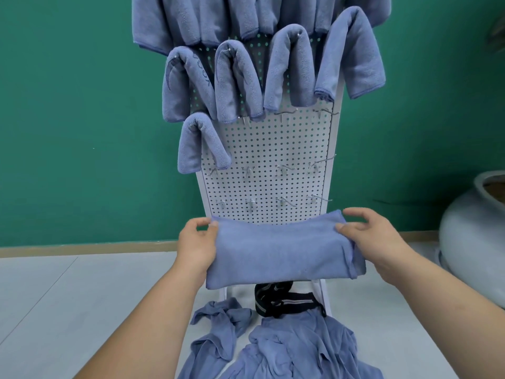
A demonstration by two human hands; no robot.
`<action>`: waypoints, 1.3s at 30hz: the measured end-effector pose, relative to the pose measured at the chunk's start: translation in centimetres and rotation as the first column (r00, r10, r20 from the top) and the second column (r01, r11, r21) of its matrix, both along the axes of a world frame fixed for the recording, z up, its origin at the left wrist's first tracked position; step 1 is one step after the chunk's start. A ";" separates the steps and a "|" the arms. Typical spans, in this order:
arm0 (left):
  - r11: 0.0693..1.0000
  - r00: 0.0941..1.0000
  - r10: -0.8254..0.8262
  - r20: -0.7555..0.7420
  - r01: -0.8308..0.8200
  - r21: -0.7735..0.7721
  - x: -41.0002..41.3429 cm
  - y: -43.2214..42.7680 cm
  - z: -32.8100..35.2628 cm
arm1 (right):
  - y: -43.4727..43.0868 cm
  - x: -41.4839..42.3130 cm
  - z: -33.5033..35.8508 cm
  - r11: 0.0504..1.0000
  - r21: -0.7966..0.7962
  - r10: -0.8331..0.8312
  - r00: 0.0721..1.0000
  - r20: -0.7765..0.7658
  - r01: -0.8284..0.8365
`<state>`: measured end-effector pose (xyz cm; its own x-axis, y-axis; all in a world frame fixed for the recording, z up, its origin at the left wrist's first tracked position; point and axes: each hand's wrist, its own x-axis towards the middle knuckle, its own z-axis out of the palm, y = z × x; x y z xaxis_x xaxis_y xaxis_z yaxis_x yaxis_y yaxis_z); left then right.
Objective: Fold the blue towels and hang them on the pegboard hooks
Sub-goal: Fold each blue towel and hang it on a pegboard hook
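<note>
The folded towel (281, 250) is held flat and level in the air, low in front of the pegboard (267, 165). The left hand (196, 242) pinches its nine o'clock end and the right hand (374, 242) grips its three o'clock end, probably to keep the folds tight before it is draped. At twelve o'clock from it, bare hooks (247, 170) stand in rows. Above them, hung towels (202, 143) loop over pegs, so the next free peg seems to sit beside the lowest one. At six o'clock, loose towels (295, 348) lie crumpled on the floor (82, 296), touching a black strap (284, 299). At three o'clock stands a pale jar (470, 242); something brownish shows in its mouth, but I cannot tell what.
</note>
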<state>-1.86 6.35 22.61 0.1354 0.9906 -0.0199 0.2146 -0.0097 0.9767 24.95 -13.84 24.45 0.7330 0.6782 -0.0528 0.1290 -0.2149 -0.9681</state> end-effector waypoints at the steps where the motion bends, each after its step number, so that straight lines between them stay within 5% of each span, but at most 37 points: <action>1: 0.998 0.999 -0.041 -0.024 0.039 -0.055 -0.1 0.2 -0.4 | -0.1 0.3 -0.3 0.999 0.010 0.035 0.998 -0.044 -0.034; 6: 0.982 0.979 -0.184 -0.087 0.180 -0.052 -0.3 0.5 -1.2 | -0.4 0.5 -0.4 0.988 -0.012 0.152 0.973 0.173 -0.152; 10: 0.980 0.987 -0.097 -0.130 0.118 0.160 -0.2 0.4 -0.7 | 0.0 0.2 -0.6 0.989 -0.023 0.151 0.978 0.141 -0.149; 14: 0.960 0.979 -0.176 -0.102 0.194 0.202 0.1 0.1 -0.5 | 0.1 0.1 -1.3 0.994 -0.005 0.112 0.975 0.193 -0.113; 17: 0.937 0.956 -0.266 -0.128 0.287 0.199 -0.2 0.1 -0.5 | 0.0 0.6 -1.9 0.974 -0.143 0.215 0.904 0.369 -0.173; 20: 0.875 0.894 -0.327 -0.305 0.408 0.259 -0.8 0.6 -0.7 | -0.4 1.5 -1.8 0.942 -0.290 0.300 0.807 0.509 -0.168; 27: 0.852 0.831 -0.224 -0.509 0.420 0.312 -0.6 1.1 -0.9 | -1.0 3.2 -2.1 0.933 -0.261 0.346 0.821 0.455 -0.248; 34: 0.871 0.834 -0.214 -0.509 0.399 0.288 -0.3 0.7 -0.6 | -0.5 1.7 -1.9 0.948 -0.224 0.302 0.856 0.420 -0.224; 39: 0.833 0.775 -0.269 -0.572 0.485 0.265 -0.6 0.6 -0.7 | -0.5 1.7 -1.9 0.910 -0.386 0.367 0.727 0.581 -0.150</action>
